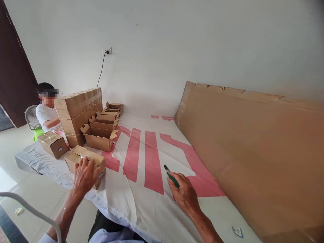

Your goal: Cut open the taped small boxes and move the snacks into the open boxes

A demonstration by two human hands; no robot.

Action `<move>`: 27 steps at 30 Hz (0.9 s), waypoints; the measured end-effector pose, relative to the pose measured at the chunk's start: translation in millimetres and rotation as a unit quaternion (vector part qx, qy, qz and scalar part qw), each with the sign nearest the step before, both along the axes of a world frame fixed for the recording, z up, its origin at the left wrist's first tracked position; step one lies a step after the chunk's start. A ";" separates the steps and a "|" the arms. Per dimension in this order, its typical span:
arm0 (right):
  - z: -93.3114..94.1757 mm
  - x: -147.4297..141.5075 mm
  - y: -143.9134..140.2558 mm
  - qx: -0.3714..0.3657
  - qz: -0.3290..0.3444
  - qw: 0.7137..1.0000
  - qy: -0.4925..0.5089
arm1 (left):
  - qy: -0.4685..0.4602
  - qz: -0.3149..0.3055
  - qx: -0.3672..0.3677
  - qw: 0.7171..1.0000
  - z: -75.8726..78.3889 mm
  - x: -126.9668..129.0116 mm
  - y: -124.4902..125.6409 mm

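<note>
My left hand [84, 176] lies flat on top of a closed cardboard box [76, 156] at the near left of the work surface, fingers spread over its lid. My right hand [186, 195] is closed around a green-handled cutter [171, 176], whose tip points up and left over the white and pink sheet [141, 158]. The two hands are well apart, with bare sheet between them.
A second taped box [52, 143] lies left of mine. Behind it stand stacked boxes [78, 109] and several open boxes [101, 135]. A large cardboard sheet [253, 145] leans on the wall at right. A seated person [47, 113] works at far left.
</note>
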State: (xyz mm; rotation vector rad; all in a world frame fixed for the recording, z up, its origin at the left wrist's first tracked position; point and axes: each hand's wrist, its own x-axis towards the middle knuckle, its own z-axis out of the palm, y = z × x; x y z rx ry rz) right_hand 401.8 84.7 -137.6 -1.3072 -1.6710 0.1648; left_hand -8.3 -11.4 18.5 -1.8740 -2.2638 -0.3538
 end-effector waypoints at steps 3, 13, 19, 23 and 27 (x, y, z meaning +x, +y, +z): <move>12.5 -15.3 -4.2 -0.016 0.027 0.999 0.015 | -0.101 -0.130 0.013 0.986 -1.5 42.7 -15.0; 47.6 -59.9 -51.1 -0.156 0.146 0.962 0.167 | -0.364 -0.119 0.099 0.918 -2.4 -18.8 13.9; 71.2 -92.6 -78.9 -0.175 0.247 0.934 0.192 | -0.519 -0.075 0.078 0.848 -27.0 0.3 13.5; 77.6 -87.6 -84.1 -0.184 0.238 0.934 0.195 | -0.582 -0.110 0.050 0.804 -23.2 6.6 11.3; 74.7 -79.3 -84.7 -0.187 0.236 0.932 0.201 | -0.612 -0.128 0.020 0.780 -16.1 5.0 12.6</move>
